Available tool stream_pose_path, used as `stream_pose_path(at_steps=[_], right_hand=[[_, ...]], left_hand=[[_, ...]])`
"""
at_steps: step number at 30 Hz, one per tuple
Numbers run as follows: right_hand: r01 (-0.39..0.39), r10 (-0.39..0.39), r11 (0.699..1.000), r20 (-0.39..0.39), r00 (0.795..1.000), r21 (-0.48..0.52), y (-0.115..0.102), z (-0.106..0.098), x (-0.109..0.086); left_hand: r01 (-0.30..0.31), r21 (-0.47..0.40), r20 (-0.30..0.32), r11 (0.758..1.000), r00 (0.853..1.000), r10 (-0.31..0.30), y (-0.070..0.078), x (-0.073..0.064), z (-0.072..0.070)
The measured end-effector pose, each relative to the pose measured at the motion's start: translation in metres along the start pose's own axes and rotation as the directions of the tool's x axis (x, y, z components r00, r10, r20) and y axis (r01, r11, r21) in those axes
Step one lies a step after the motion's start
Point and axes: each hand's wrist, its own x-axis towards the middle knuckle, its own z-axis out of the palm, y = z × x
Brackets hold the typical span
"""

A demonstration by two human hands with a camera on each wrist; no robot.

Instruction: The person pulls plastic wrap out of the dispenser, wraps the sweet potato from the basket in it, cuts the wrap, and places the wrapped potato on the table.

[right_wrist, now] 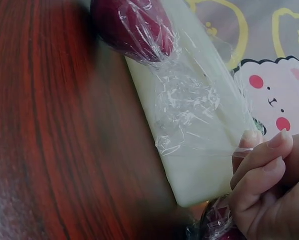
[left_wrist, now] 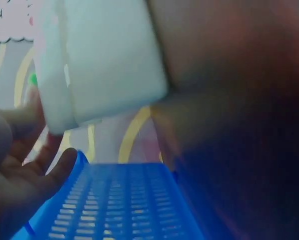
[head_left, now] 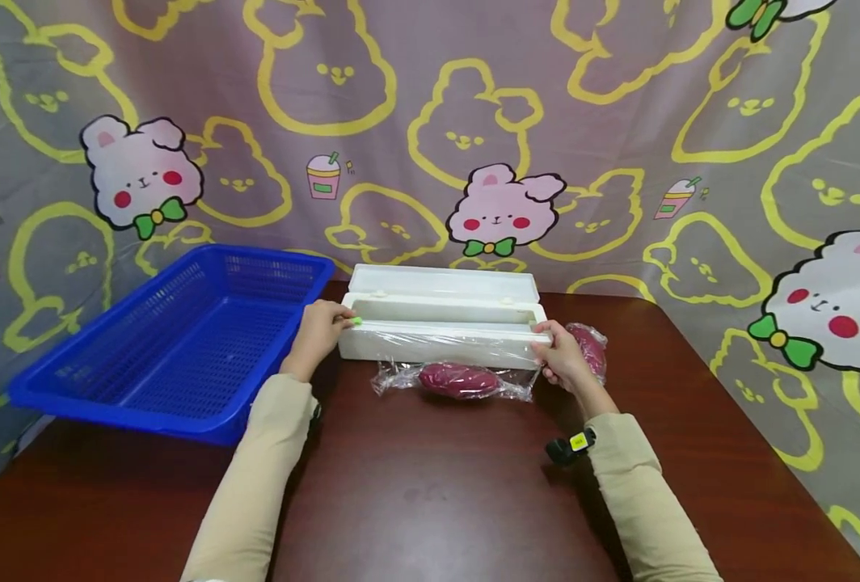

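Observation:
A long white plastic wrap dispenser (head_left: 437, 343) lies on the table with its lid (head_left: 444, 282) raised at the back. My left hand (head_left: 317, 331) is at its left end, thumb and fingers pinching a small green slider (head_left: 357, 321) on the top edge. At the right end, my right hand (head_left: 564, 356) pinches the edge of clear cling film (right_wrist: 189, 105) with its fingertips. This film hangs over the dispenser's front. Before it lies a purple-red oval vegetable (head_left: 459, 380) wrapped in film; its exact kind is unclear. The left wrist view is blurred.
A blue perforated plastic basket (head_left: 161, 422) stands on the left, close to my left forearm. Another film-wrapped purple-red piece (head_left: 592, 347) lies just beyond my right hand. A patterned curtain (head_left: 415, 162) hangs behind the brown table (head_left: 430, 493).

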Motion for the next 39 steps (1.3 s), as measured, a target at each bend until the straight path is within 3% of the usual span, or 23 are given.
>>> stream_pose_path(at_steps=[4, 7, 11, 15, 18, 21, 23, 24, 25, 26, 28, 29, 30, 31, 32, 33, 34, 36, 37, 38, 39], right_hand=[[-0.004, 0.004, 1.0, 0.009, 1.0, -0.015, -0.002, -0.003, -0.001], [0.008, -0.006, 0.999, 0.045, 0.999, -0.038, -0.005, -0.003, -0.002], [0.012, -0.008, 0.999, 0.075, 0.997, -0.051, -0.006, -0.004, -0.003], [0.007, -0.007, 1.0, 0.153, 0.988, 0.001, -0.007, -0.007, -0.005], [-0.005, -0.016, 0.997, 0.248, 0.969, 0.081, -0.008, -0.01, -0.009], [0.006, -0.073, 0.982, 0.352, 0.933, 0.187, -0.007, -0.017, -0.015], [0.041, -0.158, 0.963, 0.433, 0.887, 0.265, -0.005, -0.023, -0.018], [0.072, -0.218, 0.951, 0.486, 0.846, 0.301, -0.004, -0.026, -0.019], [0.101, -0.279, 0.937, 0.544, 0.791, 0.333, -0.002, -0.03, -0.02], [0.128, -0.334, 0.925, 0.605, 0.723, 0.358, 0.0, -0.033, -0.02], [0.169, -0.416, 0.904, 0.725, 0.548, 0.391, 0.005, -0.039, -0.02], [0.181, -0.436, 0.899, 0.774, 0.46, 0.399, 0.007, -0.042, -0.02], [0.191, -0.44, 0.898, 0.812, 0.383, 0.396, 0.009, -0.045, -0.021], [0.203, -0.432, 0.9, 0.843, 0.32, 0.385, 0.01, -0.047, -0.022], [0.215, -0.42, 0.904, 0.867, 0.269, 0.371, 0.011, -0.049, -0.023], [0.214, -0.403, 0.909, 0.886, 0.231, 0.357, 0.012, -0.052, -0.025], [0.21, -0.383, 0.916, 0.898, 0.214, 0.341, 0.011, -0.054, -0.027], [0.222, -0.349, 0.927, 0.91, 0.224, 0.301, 0.009, -0.058, -0.032], [0.238, -0.343, 0.928, 0.905, 0.252, 0.286, 0.008, -0.061, -0.034], [0.257, -0.335, 0.931, 0.89, 0.309, 0.261, 0.004, -0.062, -0.037], [0.288, -0.323, 0.932, 0.861, 0.393, 0.219, 0.0, -0.064, -0.04]], left_hand=[[0.062, 0.01, -0.072, 0.998, 0.996, -0.061, 0.005, -0.004, -0.002], [0.157, -0.003, -0.116, 0.988, 0.981, -0.156, 0.004, -0.007, -0.001], [0.277, 0.006, -0.067, 0.961, 0.959, -0.276, 0.006, -0.009, -0.003], [0.303, 0.07, -0.022, 0.95, 0.953, -0.302, 0.016, -0.008, -0.008], [0.257, 0.087, -0.031, 0.963, 0.966, -0.255, 0.028, -0.009, -0.012], [0.152, 0.065, 0.018, 0.986, 0.988, -0.154, 0.041, -0.008, -0.015], [0.064, 0.036, 0.109, 0.997, 0.992, -0.067, 0.048, -0.008, -0.016], [0.019, 0.008, 0.17, 1.0, 0.985, -0.02, 0.051, -0.008, -0.017], [-0.021, -0.027, 0.235, 0.999, 0.972, 0.027, 0.054, -0.008, -0.018], [-0.057, -0.067, 0.299, 0.996, 0.951, 0.075, 0.056, -0.009, -0.019], [-0.099, -0.154, 0.419, 0.983, 0.895, 0.156, 0.059, -0.01, -0.021], [-0.103, -0.205, 0.474, 0.973, 0.86, 0.191, 0.061, -0.011, -0.023], [-0.105, -0.247, 0.518, 0.963, 0.826, 0.223, 0.062, -0.012, -0.025], [-0.095, -0.29, 0.56, 0.952, 0.79, 0.249, 0.062, -0.014, -0.026], [-0.065, -0.331, 0.603, 0.941, 0.753, 0.264, 0.062, -0.016, -0.027], [-0.037, -0.361, 0.639, 0.932, 0.717, 0.277, 0.063, -0.018, -0.029], [-0.014, -0.38, 0.672, 0.925, 0.682, 0.287, 0.063, -0.02, -0.03], [0.003, -0.395, 0.712, 0.919, 0.633, 0.304, 0.065, -0.023, -0.033], [0.01, -0.393, 0.723, 0.92, 0.622, 0.302, 0.066, -0.025, -0.033], [-0.017, -0.374, 0.718, 0.927, 0.627, 0.301, 0.068, -0.025, -0.034], [-0.058, -0.345, 0.703, 0.937, 0.646, 0.298, 0.07, -0.025, -0.034]])
